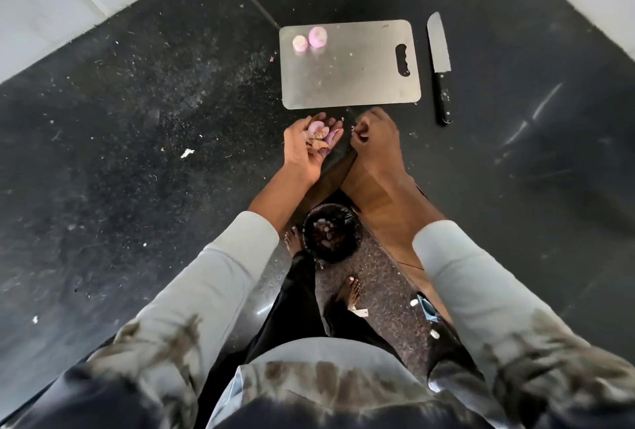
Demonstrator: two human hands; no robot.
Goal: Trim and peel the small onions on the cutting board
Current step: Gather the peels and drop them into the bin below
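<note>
Standing at the edge of the dark worktop (137, 126), the person had a small black bin (331, 238) on the floor below, just by the bare feet and already holding scraps, which looked placed to catch waste dropped straight down. Above it, the left hand (311, 142) lay palm up at the worktop's near edge, fingers (335, 126) loosely cupped around a heap of onion skins and trimmed bits (318, 135); cupping kept the loose pieces from spilling. Whether a whole onion sat among them I could not tell. Just beside it the right hand (372, 131) was curled palm down, fingertips pinched near a small scrap at the worktop edge, though its exact grip was hidden by the knuckles; it seemed to be gathering leftover debris towards the other palm.

Beyond the hands sat the metal cutting board (350, 85), mostly bare. Two peeled onions (311, 40) rested close together at its far left corner, probably parked clear of the cutting area. A knife (439, 64) lay on the worktop just right of the board, blade pointing away, set down since both hands were busy. Peeling looked nearly finished.
</note>
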